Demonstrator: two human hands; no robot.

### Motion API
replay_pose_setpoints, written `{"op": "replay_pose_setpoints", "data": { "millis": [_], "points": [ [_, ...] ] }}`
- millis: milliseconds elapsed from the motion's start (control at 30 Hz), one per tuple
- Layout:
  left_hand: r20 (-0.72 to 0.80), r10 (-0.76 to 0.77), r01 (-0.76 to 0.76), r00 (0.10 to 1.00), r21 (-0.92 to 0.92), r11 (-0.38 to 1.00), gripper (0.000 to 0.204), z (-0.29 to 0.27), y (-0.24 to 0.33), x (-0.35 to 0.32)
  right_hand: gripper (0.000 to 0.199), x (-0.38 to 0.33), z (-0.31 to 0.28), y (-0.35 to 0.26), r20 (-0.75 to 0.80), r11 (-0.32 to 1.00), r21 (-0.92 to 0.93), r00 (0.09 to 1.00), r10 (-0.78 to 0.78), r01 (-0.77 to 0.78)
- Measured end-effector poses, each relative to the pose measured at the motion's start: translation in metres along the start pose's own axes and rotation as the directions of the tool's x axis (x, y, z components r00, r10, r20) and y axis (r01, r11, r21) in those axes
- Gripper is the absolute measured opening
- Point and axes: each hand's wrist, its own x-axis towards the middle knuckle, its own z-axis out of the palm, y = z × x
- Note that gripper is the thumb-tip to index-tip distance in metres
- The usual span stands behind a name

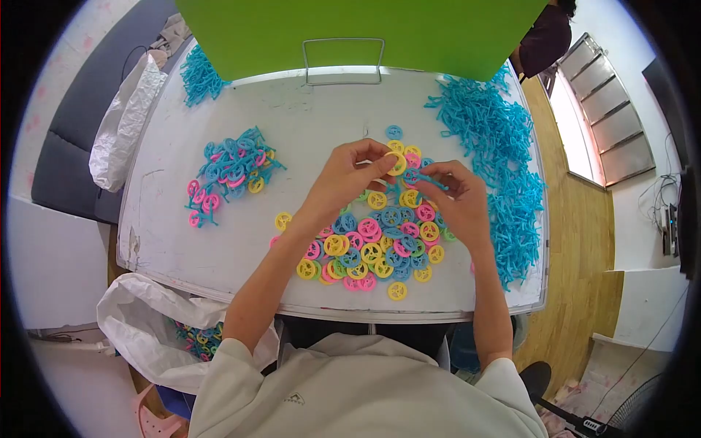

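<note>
My left hand (354, 171) pinches a yellow plastic wheel (398, 163) between thumb and fingers. Close beside it, my right hand (460, 197) grips a blue plastic stick-like part (434, 182), whose tip points toward the wheel. I cannot tell whether the two pieces touch. Beneath and in front of both hands lies a loose pile of small spoked wheels (371, 252) in yellow, pink, blue and green. Blue stick parts (504, 157) heap along the table's right side. Left of my hands sits a smaller pile of blue parts with wheels among them (237, 162).
The white table (175, 252) has a green panel (350, 33) with a wire handle at its far side. More blue sticks (201, 77) lie far left. A white sack (139, 306) with colourful pieces stands near left. A person (546, 40) is at the far right.
</note>
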Motion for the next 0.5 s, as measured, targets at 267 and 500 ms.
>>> {"op": "replay_pose_setpoints", "data": {
  "millis": [267, 500],
  "points": [
    [-0.002, -0.018, 0.017, 1.000, -0.058, 0.998, 0.029, 0.013, -0.005, -0.003, 0.022, -0.005, 0.011, 0.007, -0.034, 0.990, -0.011, 0.990, -0.139, 0.139],
    [0.097, -0.170, 0.185, 0.981, -0.182, 0.966, 0.031, 0.003, -0.005, -0.001, 0.016, -0.004, 0.014, 0.004, -0.096, 0.911, -0.210, 0.920, -0.380, 0.355]
  ]
}}
